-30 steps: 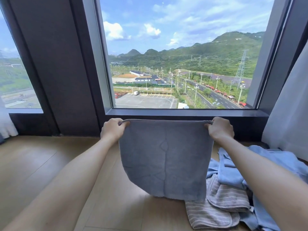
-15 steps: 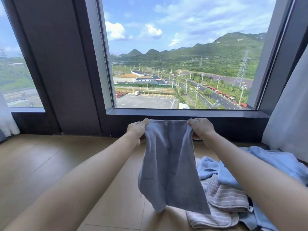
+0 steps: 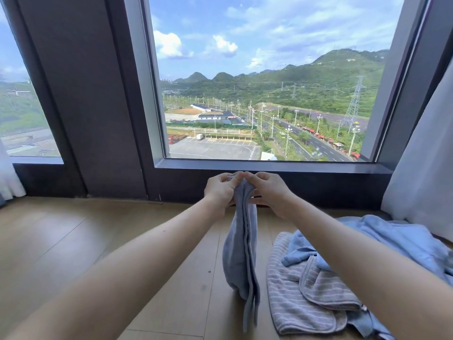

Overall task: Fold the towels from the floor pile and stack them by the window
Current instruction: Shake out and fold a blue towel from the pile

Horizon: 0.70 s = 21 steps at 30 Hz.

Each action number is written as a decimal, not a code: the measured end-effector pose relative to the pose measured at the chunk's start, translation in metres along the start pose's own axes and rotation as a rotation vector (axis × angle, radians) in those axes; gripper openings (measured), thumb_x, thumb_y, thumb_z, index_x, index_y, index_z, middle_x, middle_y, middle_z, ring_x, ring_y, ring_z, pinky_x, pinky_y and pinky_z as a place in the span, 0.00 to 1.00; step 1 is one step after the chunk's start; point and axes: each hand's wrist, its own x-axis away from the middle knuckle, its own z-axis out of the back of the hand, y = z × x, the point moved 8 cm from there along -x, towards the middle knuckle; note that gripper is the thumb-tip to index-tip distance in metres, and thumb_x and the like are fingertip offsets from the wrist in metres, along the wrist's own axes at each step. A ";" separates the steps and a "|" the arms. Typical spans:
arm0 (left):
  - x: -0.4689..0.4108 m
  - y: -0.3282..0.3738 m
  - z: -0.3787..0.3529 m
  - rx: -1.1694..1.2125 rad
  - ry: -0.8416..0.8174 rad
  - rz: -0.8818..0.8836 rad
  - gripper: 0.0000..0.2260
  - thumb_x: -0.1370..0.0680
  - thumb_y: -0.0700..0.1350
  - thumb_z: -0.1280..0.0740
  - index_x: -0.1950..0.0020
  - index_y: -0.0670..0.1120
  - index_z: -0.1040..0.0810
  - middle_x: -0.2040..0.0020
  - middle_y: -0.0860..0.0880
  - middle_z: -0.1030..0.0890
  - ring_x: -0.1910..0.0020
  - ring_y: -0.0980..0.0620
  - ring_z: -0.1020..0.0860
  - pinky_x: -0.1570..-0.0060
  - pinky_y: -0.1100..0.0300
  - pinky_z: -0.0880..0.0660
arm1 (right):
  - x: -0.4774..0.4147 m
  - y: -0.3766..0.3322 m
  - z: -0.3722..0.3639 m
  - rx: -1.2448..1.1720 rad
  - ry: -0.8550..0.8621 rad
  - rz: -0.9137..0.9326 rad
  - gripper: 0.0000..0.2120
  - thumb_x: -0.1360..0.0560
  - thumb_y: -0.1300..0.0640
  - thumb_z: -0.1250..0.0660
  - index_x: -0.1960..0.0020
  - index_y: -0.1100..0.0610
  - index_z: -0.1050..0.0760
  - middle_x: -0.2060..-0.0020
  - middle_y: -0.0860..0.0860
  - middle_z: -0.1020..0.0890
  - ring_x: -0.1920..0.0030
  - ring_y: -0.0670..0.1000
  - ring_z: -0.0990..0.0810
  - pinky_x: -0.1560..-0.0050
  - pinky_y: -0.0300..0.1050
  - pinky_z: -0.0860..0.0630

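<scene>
Pinching grey-blue towel [image 3: 241, 261] by top corners: left hand [image 3: 219, 190], right hand [image 3: 268, 192] meet, fingers clamped on cloth, below window sill [image 3: 269, 165]. Towel hangs straight down from fingers, doubled, long axis vertical; hands equally near. Floor pile [image 3: 318, 290] lies right.

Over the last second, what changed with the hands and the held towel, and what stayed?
The left hand and right hand swung inward until they meet, closing the grey-blue towel from spread flat to hanging doubled in half. Both still pinch its top corners; nothing was let go. The striped towel and blue towel on the floor stayed put.
</scene>
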 end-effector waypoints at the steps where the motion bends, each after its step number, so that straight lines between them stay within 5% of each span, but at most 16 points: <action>1: 0.002 0.002 -0.002 -0.004 -0.029 -0.024 0.15 0.31 0.55 0.28 0.54 0.46 0.20 0.52 0.43 0.18 0.51 0.43 0.19 0.46 0.48 0.22 | 0.001 0.000 -0.001 -0.048 -0.017 -0.012 0.17 0.23 0.48 0.38 0.55 0.62 0.25 0.60 0.57 0.22 0.61 0.51 0.21 0.60 0.43 0.21; 3: 0.006 0.005 -0.007 -0.028 -0.105 -0.060 0.17 0.36 0.58 0.27 0.55 0.48 0.19 0.51 0.44 0.17 0.48 0.44 0.19 0.43 0.48 0.24 | 0.002 0.001 -0.001 -0.139 -0.037 -0.040 0.24 0.21 0.43 0.45 0.55 0.64 0.23 0.60 0.56 0.21 0.60 0.51 0.21 0.61 0.42 0.21; 7: 0.006 0.010 -0.008 -0.126 -0.137 -0.157 0.04 0.26 0.39 0.30 0.53 0.45 0.20 0.55 0.49 0.18 0.53 0.52 0.20 0.48 0.59 0.23 | 0.002 -0.001 0.005 -0.060 -0.020 -0.027 0.25 0.19 0.45 0.49 0.58 0.61 0.23 0.62 0.56 0.21 0.62 0.51 0.22 0.63 0.38 0.20; 11: 0.008 0.013 -0.006 -0.179 -0.116 -0.200 0.07 0.25 0.39 0.31 0.48 0.45 0.20 0.53 0.50 0.18 0.50 0.52 0.20 0.43 0.56 0.24 | 0.000 -0.007 0.013 0.325 0.041 0.120 0.06 0.21 0.53 0.39 0.50 0.54 0.26 0.51 0.51 0.26 0.51 0.51 0.25 0.51 0.43 0.24; 13: 0.009 0.015 -0.006 -0.167 -0.146 -0.218 0.07 0.24 0.39 0.33 0.47 0.45 0.21 0.55 0.52 0.19 0.54 0.56 0.21 0.49 0.63 0.23 | -0.001 -0.009 0.016 0.443 0.039 0.189 0.14 0.24 0.53 0.34 0.40 0.50 0.29 0.46 0.48 0.29 0.45 0.50 0.28 0.41 0.46 0.28; 15: 0.011 0.016 -0.005 -0.179 -0.160 -0.248 0.07 0.23 0.39 0.35 0.46 0.44 0.21 0.55 0.52 0.19 0.56 0.59 0.22 0.56 0.69 0.24 | -0.001 -0.008 0.013 0.455 -0.019 0.187 0.13 0.24 0.53 0.34 0.40 0.49 0.28 0.49 0.47 0.26 0.43 0.50 0.30 0.42 0.44 0.32; 18: 0.013 0.013 -0.005 -0.215 -0.153 -0.269 0.07 0.22 0.39 0.36 0.47 0.43 0.20 0.52 0.48 0.19 0.52 0.54 0.22 0.47 0.61 0.25 | -0.001 -0.008 0.012 0.594 -0.022 0.208 0.04 0.25 0.52 0.34 0.51 0.49 0.25 0.52 0.50 0.25 0.44 0.50 0.30 0.48 0.40 0.36; 21: 0.013 0.008 -0.005 -0.225 -0.132 -0.266 0.07 0.21 0.40 0.38 0.46 0.43 0.21 0.50 0.45 0.19 0.49 0.51 0.22 0.43 0.55 0.26 | 0.003 -0.016 0.012 0.691 0.039 0.283 0.04 0.25 0.51 0.34 0.53 0.50 0.28 0.54 0.46 0.28 0.43 0.51 0.32 0.41 0.44 0.36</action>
